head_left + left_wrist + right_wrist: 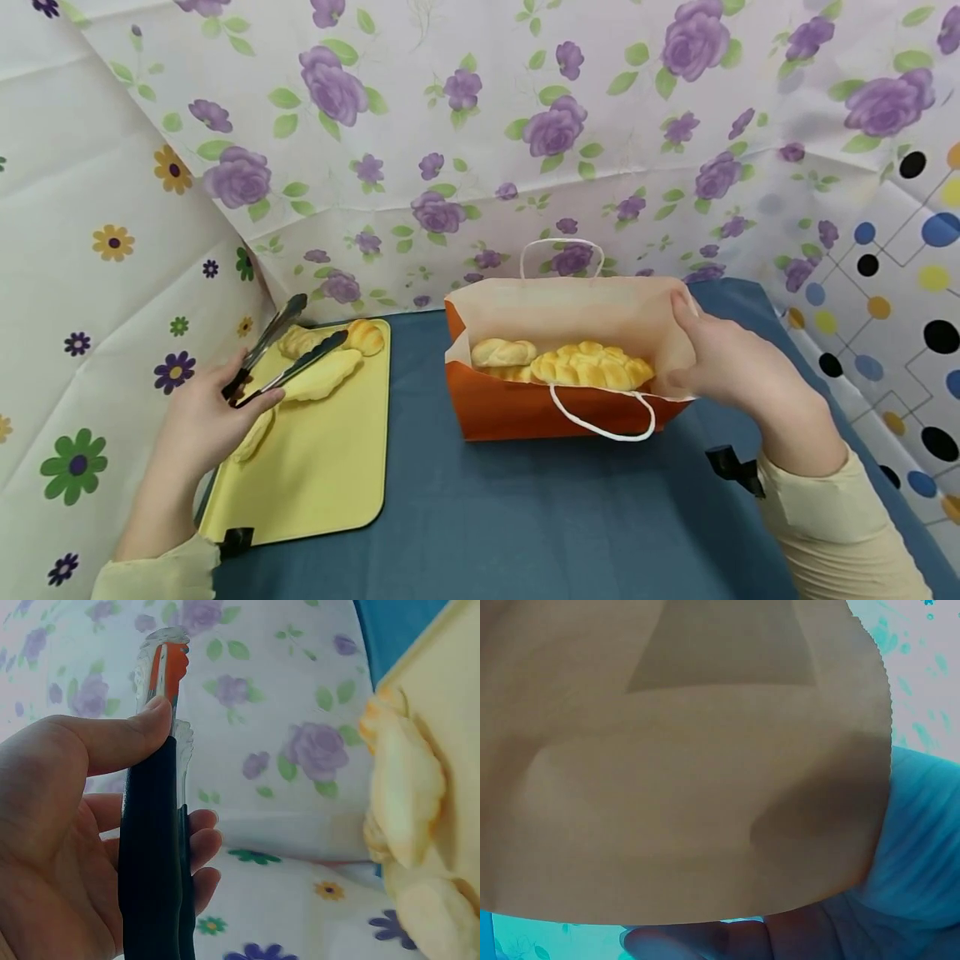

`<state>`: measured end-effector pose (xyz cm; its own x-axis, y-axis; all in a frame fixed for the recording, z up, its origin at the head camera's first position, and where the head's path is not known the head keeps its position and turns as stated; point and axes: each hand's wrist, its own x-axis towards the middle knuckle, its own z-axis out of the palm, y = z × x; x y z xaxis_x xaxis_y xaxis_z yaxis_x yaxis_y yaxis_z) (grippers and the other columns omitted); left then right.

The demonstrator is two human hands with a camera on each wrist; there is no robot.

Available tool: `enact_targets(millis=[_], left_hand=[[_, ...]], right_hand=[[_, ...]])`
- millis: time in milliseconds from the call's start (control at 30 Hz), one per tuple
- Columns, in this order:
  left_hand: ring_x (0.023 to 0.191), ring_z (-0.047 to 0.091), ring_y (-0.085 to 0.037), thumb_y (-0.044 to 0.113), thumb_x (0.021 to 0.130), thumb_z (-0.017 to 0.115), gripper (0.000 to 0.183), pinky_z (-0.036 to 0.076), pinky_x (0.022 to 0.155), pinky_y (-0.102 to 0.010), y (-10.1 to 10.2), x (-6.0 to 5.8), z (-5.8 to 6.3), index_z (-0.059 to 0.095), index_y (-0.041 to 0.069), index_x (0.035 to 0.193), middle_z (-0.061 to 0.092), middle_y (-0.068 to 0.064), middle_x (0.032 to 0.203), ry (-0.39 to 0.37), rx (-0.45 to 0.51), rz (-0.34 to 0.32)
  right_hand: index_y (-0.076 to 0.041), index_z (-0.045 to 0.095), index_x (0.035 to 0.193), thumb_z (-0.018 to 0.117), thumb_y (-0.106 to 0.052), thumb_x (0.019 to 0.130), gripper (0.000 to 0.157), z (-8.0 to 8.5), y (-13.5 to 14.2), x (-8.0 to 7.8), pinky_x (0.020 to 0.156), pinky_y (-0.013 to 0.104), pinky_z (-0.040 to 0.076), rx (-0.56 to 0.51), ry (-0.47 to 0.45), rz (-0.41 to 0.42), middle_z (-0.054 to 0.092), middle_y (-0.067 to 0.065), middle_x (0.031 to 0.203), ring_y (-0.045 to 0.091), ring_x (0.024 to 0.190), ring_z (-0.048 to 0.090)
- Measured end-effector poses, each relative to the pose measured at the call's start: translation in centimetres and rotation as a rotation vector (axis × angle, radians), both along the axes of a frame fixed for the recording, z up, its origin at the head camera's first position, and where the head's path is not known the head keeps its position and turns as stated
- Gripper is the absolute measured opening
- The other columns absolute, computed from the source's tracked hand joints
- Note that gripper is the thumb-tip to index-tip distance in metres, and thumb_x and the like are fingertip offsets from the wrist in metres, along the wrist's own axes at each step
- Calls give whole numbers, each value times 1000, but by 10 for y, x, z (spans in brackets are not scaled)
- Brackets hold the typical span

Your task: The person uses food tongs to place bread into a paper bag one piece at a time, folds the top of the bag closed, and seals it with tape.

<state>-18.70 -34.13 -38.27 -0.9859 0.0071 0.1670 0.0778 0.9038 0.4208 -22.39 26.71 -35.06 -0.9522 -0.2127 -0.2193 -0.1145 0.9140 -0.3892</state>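
Note:
In the head view my left hand (pixel 204 412) holds black-handled tongs (pixel 315 352), their arms spread over a yellow tray (pixel 330 483). Below the tongs lies a long pale bread (pixel 328 375), with a twisted roll (pixel 366 337) beside it. The left wrist view shows the thumb along the tongs' handle (pixel 150 847) and the fingers behind. My right hand (pixel 738 358) grips the right side of an orange paper bag (pixel 517 414), which stands with its mouth spread. Inside are a large braided loaf (pixel 592 365) and a smaller bread (pixel 504 352). Bag paper (pixel 690 795) fills most of the right wrist view.
Another bread (pixel 255 435) lies at the tray's left edge, and one more (pixel 300 342) sits at its back. White rope handles (pixel 600 429) hang at the bag's front and rise behind it. A blue cloth (pixel 435 517) covers the table, with patterned sheets around.

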Motion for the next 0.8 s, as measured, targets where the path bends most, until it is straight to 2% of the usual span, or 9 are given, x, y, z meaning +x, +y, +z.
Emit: enact_targets(millis=[100, 167, 267, 400, 500, 567, 633, 767, 800], left_hand=[[114, 60, -60, 42, 99, 80, 89, 51, 85, -67, -5, 6, -14, 42, -14, 156, 54, -44, 141, 24, -15, 9], [96, 66, -53, 40, 97, 82, 87, 53, 72, -58, -8, 11, -24, 46, -17, 151, 60, -44, 131, 40, -32, 19], [70, 60, -38, 41, 98, 81, 88, 45, 59, -43, -15, 20, -37, 45, -20, 150, 64, -44, 120, 4, -31, 50], [65, 59, -38, 43, 100, 77, 91, 46, 59, -43, -25, 31, -48, 40, -24, 149, 66, -42, 101, -60, -14, 106], [74, 64, -46, 44, 101, 75, 88, 51, 66, -52, -34, 37, -55, 45, -25, 146, 66, -39, 92, -109, -15, 159], [81, 65, -48, 49, 103, 72, 90, 51, 71, -56, -40, 39, -57, 44, -26, 144, 65, -40, 96, -169, -26, 197], [96, 63, -60, 53, 104, 67, 95, 52, 81, -65, -45, 41, -58, 40, -28, 145, 61, -48, 111, -245, -35, 233], [122, 48, -71, 60, 105, 60, 107, 43, 99, -73, -54, 42, -61, 27, -32, 147, 39, -54, 140, -379, -70, 289], [123, 48, -71, 61, 105, 59, 108, 43, 100, -73, -56, 43, -62, 27, -33, 147, 38, -54, 140, -398, -79, 294]], right_hand=[[-15, -8, 172, 86, -62, 84, 136, 0, 0, 0, 90, 67, 53, 9, -3, -4, 25, 32, 170, 58, 134, 51], [-13, -6, 172, 86, -59, 84, 135, 0, 0, 0, 91, 68, 53, 21, 0, -1, 21, 33, 170, 58, 134, 51], [-11, -4, 172, 87, -54, 85, 133, 0, -1, 0, 89, 66, 53, 34, 11, 3, 24, 33, 169, 56, 132, 54], [-11, -4, 172, 87, -55, 85, 133, 1, -2, 0, 87, 65, 54, 42, 20, 6, 24, 33, 170, 56, 130, 56], [-11, -4, 172, 87, -52, 86, 132, 1, -2, 1, 83, 62, 56, 38, 18, 7, 22, 33, 170, 55, 127, 58], [-10, -4, 172, 87, -47, 87, 130, 1, -2, 1, 81, 60, 57, 33, 15, 6, 21, 33, 170, 54, 125, 59], [-10, -3, 172, 88, -47, 87, 130, 1, -3, 2, 83, 62, 57, 31, 15, 3, 21, 33, 170, 54, 126, 58], [-8, -2, 172, 88, -52, 85, 132, 1, -3, 2, 90, 68, 53, 37, 17, 0, 24, 33, 169, 56, 132, 53], [-8, -1, 172, 88, -54, 84, 133, 1, -3, 2, 91, 69, 52, 38, 18, -2, 25, 33, 169, 56, 133, 53]])
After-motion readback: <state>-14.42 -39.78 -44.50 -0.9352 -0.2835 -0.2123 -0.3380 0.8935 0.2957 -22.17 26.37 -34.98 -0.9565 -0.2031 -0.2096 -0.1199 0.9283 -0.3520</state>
